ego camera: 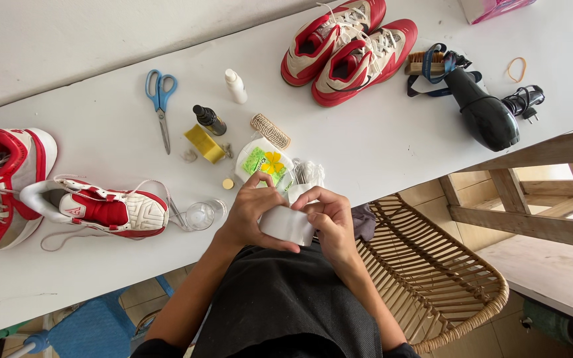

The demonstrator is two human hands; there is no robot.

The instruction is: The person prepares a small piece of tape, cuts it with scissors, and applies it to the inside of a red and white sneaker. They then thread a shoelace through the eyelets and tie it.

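Observation:
Both my hands hold a wide roll of white tape over my lap at the table's near edge. My left hand cups the roll from the left, and my right hand pinches at its right side. Just beyond the hands, on the white table, lie a round white packet with a green and yellow label and a crumpled clear plastic bag. A small yellow cap lies beside them.
Two red and white sneakers stand at the back, two more at the left. Blue scissors, a white bottle, a dark bottle, a yellow box, a brush, a black hair dryer and a rubber band lie around. A rattan chair is at my right.

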